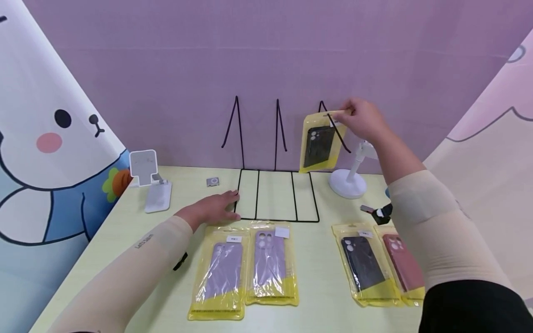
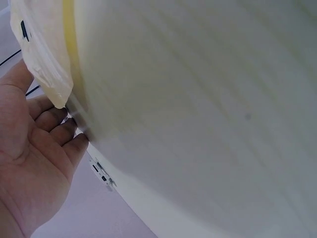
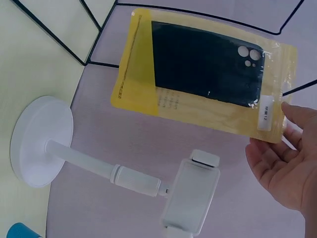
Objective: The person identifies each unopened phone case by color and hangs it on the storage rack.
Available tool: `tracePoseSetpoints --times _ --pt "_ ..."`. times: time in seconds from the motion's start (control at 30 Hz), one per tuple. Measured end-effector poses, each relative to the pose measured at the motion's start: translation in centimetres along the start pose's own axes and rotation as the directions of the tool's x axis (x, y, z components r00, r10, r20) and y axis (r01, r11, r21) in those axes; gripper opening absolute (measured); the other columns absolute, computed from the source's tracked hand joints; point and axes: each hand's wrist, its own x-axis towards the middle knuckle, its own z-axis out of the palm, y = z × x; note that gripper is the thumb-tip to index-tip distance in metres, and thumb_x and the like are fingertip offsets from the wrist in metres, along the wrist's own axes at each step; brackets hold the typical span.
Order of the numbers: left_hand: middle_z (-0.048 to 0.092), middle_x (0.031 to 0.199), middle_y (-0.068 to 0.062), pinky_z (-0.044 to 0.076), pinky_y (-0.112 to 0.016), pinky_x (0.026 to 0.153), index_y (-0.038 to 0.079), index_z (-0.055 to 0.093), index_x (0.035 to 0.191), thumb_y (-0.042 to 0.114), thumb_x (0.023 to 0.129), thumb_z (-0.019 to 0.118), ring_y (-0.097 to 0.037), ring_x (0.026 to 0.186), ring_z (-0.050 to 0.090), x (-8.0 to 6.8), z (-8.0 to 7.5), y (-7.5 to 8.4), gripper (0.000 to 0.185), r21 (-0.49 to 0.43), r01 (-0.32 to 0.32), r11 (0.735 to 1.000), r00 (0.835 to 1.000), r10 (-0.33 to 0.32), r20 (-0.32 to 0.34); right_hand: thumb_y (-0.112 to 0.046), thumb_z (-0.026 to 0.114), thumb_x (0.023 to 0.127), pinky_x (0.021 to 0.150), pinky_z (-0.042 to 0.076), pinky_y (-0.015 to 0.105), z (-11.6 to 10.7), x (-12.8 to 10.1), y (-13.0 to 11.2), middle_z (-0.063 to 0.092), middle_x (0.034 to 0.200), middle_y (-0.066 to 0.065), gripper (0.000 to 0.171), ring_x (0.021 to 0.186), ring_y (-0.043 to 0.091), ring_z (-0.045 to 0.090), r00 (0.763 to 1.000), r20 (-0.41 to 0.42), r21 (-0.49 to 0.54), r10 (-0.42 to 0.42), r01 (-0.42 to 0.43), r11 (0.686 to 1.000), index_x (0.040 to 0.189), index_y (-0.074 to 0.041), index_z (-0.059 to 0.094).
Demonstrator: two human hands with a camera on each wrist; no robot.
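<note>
Nearest me, my left hand lies flat, fingers relaxed, on the worktop, touching the wire rack at its front-left corner. Farther back, my right hand pinches the top edge of a bagged black phone case, hanging long axis vertical at the rack's rightmost hook.

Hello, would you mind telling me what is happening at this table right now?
A person is hanging packaged phone cases on a black wire rack. The right hand pinches the top of a yellow pouch with a dark case at the rightmost hook. The left hand rests flat at the rack's base. Two purple cases and a black and a pink one lie on the table.
</note>
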Motion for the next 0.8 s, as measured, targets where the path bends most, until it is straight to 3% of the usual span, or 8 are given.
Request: tracePoseSetpoints --times 0.1,0.2,0.37,0.5,0.6,0.73,0.8 --pt "0.012 0.165 -0.011 0.018 -0.049 0.122 0.012 0.022 0.157 0.055 0.093 0.059 -0.032 0.151 0.014 0.0 -0.1 0.1 0.085 0.007 -0.004 1.000 1.000 0.004 -0.004 -0.050 0.054 0.096 0.099 0.048 0.051 -0.6 -0.7 0.2 0.051 0.135 0.016 0.060 0.124 0.033 0.049 1.000 -0.013 0.048 0.016 -0.015 0.999 0.137 -0.007 0.045" --pt "0.012 0.165 -0.011 0.018 -0.050 0.122 0.012 0.023 0.157 0.054 0.093 0.059 -0.033 0.151 0.014 -0.1 -0.2 0.2 0.085 0.017 -0.006 1.000 1.000 0.007 -0.009 -0.048 0.055 0.096 0.105 0.043 0.056 -1.3 -2.0 0.5 0.047 0.143 0.016 0.063 0.132 0.034 0.045 0.999 -0.037 0.084 0.005 -0.002 0.996 0.143 -0.008 0.040" --pt "0.012 0.165 -0.011 0.018 -0.050 0.122 0.011 0.023 0.156 0.054 0.093 0.059 -0.033 0.151 0.014 -0.1 -0.2 0.0 0.084 0.021 -0.010 1.000 1.000 0.010 -0.010 -0.050 0.055 0.096 0.104 0.043 0.058 -2.2 -4.6 1.2 0.047 0.143 0.014 0.063 0.131 0.033 0.045 0.997 -0.074 0.094 -0.031 0.038 0.995 0.142 -0.009 0.042" --pt "0.012 0.165 -0.011 0.017 -0.050 0.122 0.012 0.023 0.157 0.054 0.093 0.059 -0.033 0.151 0.013 -0.2 -0.2 -0.2 0.085 0.008 0.002 1.000 1.000 -0.002 -0.011 -0.050 0.056 0.096 0.098 0.049 0.057 -2.2 -6.9 1.8 0.052 0.133 0.014 0.058 0.122 0.035 0.052 0.994 -0.068 0.064 -0.083 0.087 0.994 0.136 -0.009 0.048" --pt "0.011 0.165 -0.011 0.017 -0.051 0.122 0.013 0.023 0.157 0.054 0.093 0.059 -0.033 0.151 0.013 -0.3 -0.2 -0.2 0.085 0.001 0.009 1.000 1.000 -0.009 -0.008 -0.049 0.057 0.095 0.092 0.053 0.052 -1.7 -8.7 2.4 0.058 0.124 0.012 0.053 0.113 0.033 0.056 0.991 -0.050 0.030 -0.121 0.123 0.992 0.130 -0.010 0.053" --pt "0.010 0.165 -0.011 0.017 -0.051 0.122 0.013 0.022 0.157 0.054 0.093 0.059 -0.034 0.151 0.012 -0.4 -0.2 -0.3 0.085 -0.004 0.009 1.000 1.000 -0.009 -0.007 -0.043 0.061 0.096 0.086 0.053 0.025 -0.2 -10.8 3.5 0.062 0.115 0.007 0.044 0.106 0.025 0.058 0.984 -0.019 0.018 -0.176 0.176 0.984 0.125 -0.010 0.056" --pt "0.010 0.165 -0.011 0.017 -0.052 0.122 0.013 0.022 0.157 0.055 0.093 0.059 -0.034 0.151 0.012 -0.5 -0.2 -0.3 0.085 -0.006 0.008 1.000 1.000 -0.009 -0.009 -0.037 0.063 0.096 0.083 0.051 0.019 0.8 -11.7 4.3 0.064 0.112 0.005 0.037 0.103 0.022 0.060 0.976 -0.006 0.017 -0.216 0.217 0.976 0.121 -0.010 0.059"
